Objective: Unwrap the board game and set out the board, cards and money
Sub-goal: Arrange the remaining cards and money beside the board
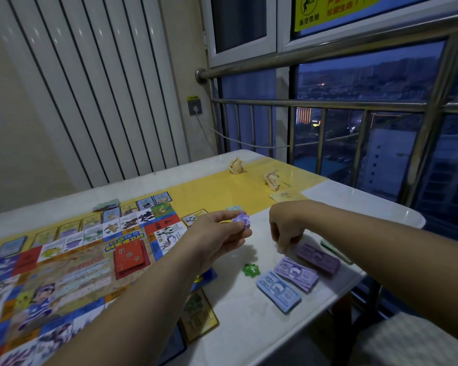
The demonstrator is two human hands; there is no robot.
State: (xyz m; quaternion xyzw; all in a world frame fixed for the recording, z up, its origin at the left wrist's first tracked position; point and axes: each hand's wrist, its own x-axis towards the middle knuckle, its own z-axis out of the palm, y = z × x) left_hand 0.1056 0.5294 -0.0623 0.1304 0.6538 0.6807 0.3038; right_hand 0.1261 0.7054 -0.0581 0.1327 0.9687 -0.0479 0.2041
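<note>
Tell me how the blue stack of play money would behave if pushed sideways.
The blue stack of play money looks unbanded, so it would probably fan out. Thin notes: likely light. The glossy table suggests easy sliding.

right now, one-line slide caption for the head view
Left hand pinches a purple token; right hand at the money stacks beside the board.

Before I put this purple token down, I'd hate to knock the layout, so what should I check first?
1. Left hand pinches the purple token: ok.
2. Board lies unfolded, flat: ok.
3. Red card deck sits on the board: ok.
4. Bare table beside the green token: ok.
5. Right hand free of the dark purple money stack: cannot tell.
</note>
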